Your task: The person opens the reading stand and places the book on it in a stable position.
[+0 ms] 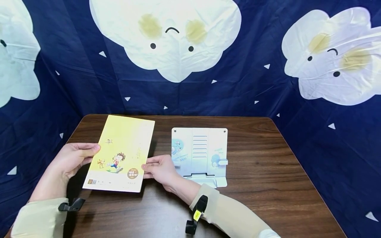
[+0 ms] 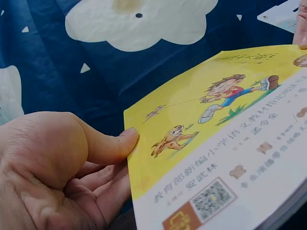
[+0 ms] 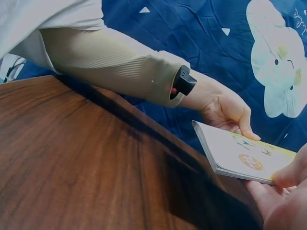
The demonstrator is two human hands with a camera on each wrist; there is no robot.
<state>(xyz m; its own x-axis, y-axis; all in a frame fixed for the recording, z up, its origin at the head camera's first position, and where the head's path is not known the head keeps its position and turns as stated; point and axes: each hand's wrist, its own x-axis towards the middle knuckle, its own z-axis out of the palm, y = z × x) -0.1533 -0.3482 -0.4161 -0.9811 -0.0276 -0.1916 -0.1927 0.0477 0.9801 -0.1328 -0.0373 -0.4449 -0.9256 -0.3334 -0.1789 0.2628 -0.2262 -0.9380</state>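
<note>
A yellow and white book [image 1: 122,148] with a cartoon child on its cover is held above the left part of the table. My left hand [image 1: 75,158] pinches its left edge, thumb on the cover and fingers beneath. On the opposite edge my right hand [image 1: 162,170] pinches it the same way. In the left wrist view the book [image 2: 225,120] shows a running child, a dog and a QR code. The right wrist view has the book [image 3: 240,153] nearly edge-on, apart from the tabletop. Just right of my right hand lies a white and blue book stand [image 1: 199,148].
The dark wood-grain table [image 1: 262,185] carries the stand near its middle. Behind and around it hangs a navy curtain [image 1: 178,96] with white clouds. A black wrist mount [image 1: 196,213] is strapped to the right sleeve, another black mount [image 1: 71,205] to the left.
</note>
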